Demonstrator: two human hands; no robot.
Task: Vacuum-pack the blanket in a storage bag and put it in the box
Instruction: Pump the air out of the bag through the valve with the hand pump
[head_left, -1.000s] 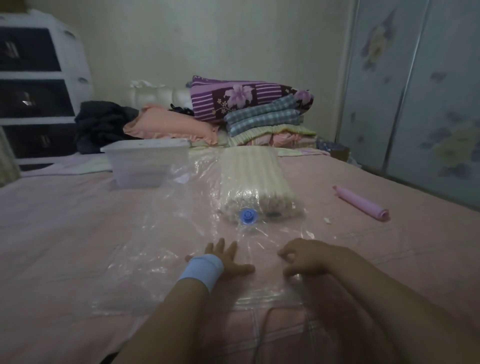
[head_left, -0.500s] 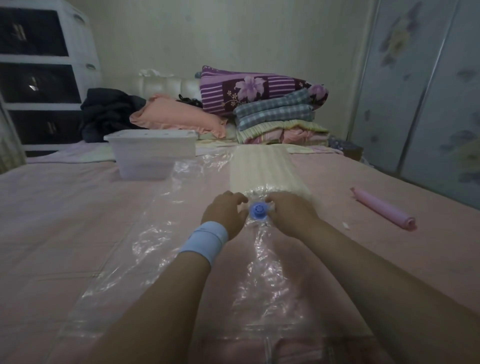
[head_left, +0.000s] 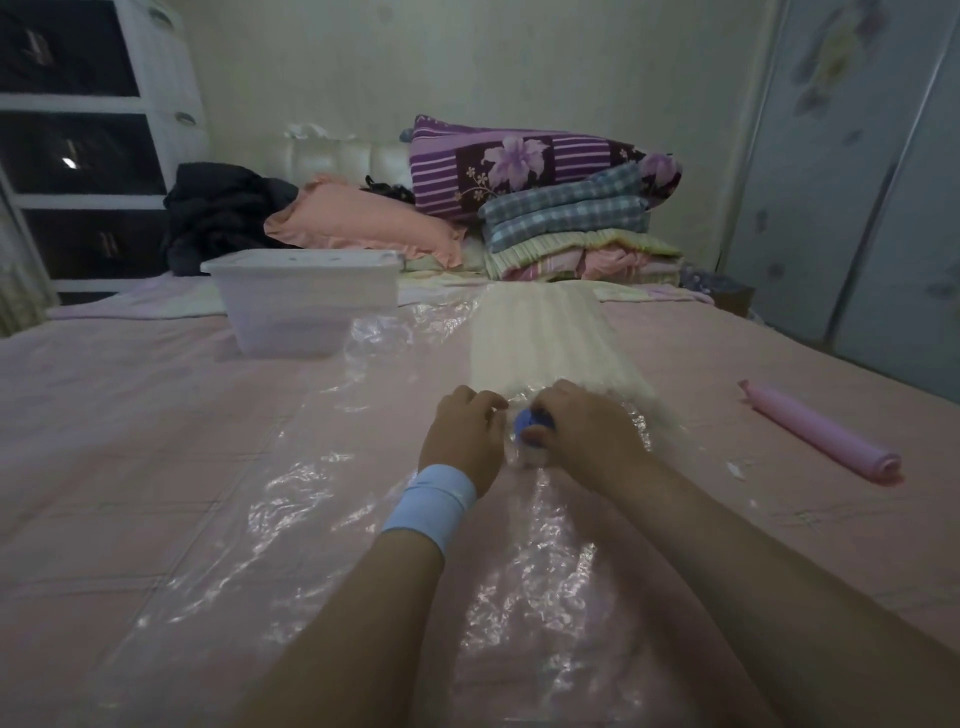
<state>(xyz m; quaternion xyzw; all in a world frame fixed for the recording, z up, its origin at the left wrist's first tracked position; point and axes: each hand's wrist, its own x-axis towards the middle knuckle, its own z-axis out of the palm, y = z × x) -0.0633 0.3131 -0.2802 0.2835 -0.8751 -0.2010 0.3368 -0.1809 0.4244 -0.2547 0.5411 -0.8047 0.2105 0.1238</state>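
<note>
Working the valve (head_left: 531, 422) on the bag (head_left: 311, 467): right hand (head_left: 587, 436) pinches it, left hand (head_left: 462, 441) curls beside it, hold unclear; suction likely next.

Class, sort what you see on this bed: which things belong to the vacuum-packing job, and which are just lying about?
Belong: storage bag, blanket, blue valve, box, left hand, right hand.
Lying about: pink pillow, bedding pile, dark clothes, drawers.
</note>
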